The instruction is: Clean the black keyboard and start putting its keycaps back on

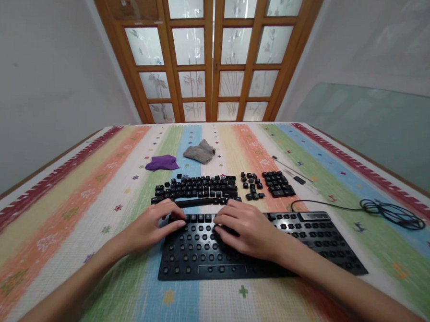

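While the stripped keyboard (pixel 253 249) lies at lower centre, fitted caps on its top row are pressed by the left hand (pixel 150 229) and right hand (pixel 249 230), fingers extended; loose keycaps (pixel 199 186) (laid out by layout) are kept just above.

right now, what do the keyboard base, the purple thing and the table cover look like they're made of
Keyboard base: looks like matte black moulded plastic, going by its dull even sheen. Purple thing: soft cloth, lying crumpled and folded. Table cover: seems woven fabric or a textured printed mat; a fine grid shows in the stripes.
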Available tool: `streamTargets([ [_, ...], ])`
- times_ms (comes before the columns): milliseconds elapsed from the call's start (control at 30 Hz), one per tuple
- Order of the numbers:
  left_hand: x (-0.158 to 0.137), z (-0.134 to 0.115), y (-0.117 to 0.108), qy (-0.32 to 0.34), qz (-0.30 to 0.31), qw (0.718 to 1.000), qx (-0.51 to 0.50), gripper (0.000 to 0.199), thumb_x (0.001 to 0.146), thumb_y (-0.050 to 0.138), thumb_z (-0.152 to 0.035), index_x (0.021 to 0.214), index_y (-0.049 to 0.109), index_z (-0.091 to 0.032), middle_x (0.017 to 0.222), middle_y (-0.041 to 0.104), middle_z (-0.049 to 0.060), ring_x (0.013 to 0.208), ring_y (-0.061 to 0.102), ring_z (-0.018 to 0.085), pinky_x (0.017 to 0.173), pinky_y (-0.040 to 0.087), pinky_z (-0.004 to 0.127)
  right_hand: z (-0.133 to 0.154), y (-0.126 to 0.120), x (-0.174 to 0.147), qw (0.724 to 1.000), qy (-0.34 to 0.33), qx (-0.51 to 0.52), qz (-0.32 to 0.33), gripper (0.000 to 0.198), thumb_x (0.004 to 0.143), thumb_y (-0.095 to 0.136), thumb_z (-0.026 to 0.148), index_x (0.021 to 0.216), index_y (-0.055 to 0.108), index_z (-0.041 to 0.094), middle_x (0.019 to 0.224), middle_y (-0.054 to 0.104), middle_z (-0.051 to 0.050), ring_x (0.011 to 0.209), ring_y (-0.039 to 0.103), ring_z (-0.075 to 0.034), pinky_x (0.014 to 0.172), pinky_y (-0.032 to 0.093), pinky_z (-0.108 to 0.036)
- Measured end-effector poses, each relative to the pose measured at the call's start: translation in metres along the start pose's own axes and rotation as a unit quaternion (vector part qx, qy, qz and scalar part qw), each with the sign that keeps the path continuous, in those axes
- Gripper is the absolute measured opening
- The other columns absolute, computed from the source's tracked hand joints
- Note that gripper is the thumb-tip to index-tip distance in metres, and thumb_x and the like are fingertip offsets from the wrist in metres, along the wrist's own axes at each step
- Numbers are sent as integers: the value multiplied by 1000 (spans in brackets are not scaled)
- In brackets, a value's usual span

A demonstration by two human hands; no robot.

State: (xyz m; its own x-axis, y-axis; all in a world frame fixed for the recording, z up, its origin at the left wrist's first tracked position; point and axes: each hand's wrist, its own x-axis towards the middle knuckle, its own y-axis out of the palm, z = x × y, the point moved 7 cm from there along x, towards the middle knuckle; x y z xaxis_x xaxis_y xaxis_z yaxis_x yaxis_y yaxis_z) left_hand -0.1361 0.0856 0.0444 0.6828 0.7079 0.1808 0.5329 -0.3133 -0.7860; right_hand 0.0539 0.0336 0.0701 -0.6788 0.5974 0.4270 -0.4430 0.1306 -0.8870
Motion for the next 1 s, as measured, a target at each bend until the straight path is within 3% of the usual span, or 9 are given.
streamTargets([
  [133, -9, -1, 7, 18, -29, 999, 2, 13, 96, 58, -31, 97, 67, -22, 92, 67, 4, 89, 59, 20, 80, 49, 34, 21, 24, 31, 998, -39, -9, 47, 21, 96, 50, 26, 96, 68, 14, 88, 67, -8, 77, 57, -19, 64, 45, -31],
  [333, -11, -4, 11, 57, -59, 997, 12, 12, 96, 54, -23, 92, 65, -21, 89, 66, 4, 88, 56, 20, 80, 49, 35, 29, 45, 57, 997, -13, -18, 80, 21, 96, 49, 24, 106, 63, 12, 94, 66, -10, 79, 57, -20, 60, 43, -30],
  [667, -13, -6, 6, 67, -80, 994, 19, 12, 94, 59, -22, 95, 70, -21, 97, 64, 6, 96, 59, 20, 86, 50, 35, 19, 59, 52, 990, 54, 14, 129, 23, 96, 53, 29, 98, 67, 12, 96, 66, -11, 79, 59, -19, 63, 42, -29],
  [1000, -17, -15, 2, 106, -85, 990, 28, 20, 85, 61, -14, 102, 69, -20, 102, 64, 7, 100, 58, 22, 89, 50, 39, 17, 62, 53, 992, 45, 15, 121, 25, 97, 55, 31, 98, 68, 10, 93, 66, -9, 76, 58, -18, 61, 37, -29],
])
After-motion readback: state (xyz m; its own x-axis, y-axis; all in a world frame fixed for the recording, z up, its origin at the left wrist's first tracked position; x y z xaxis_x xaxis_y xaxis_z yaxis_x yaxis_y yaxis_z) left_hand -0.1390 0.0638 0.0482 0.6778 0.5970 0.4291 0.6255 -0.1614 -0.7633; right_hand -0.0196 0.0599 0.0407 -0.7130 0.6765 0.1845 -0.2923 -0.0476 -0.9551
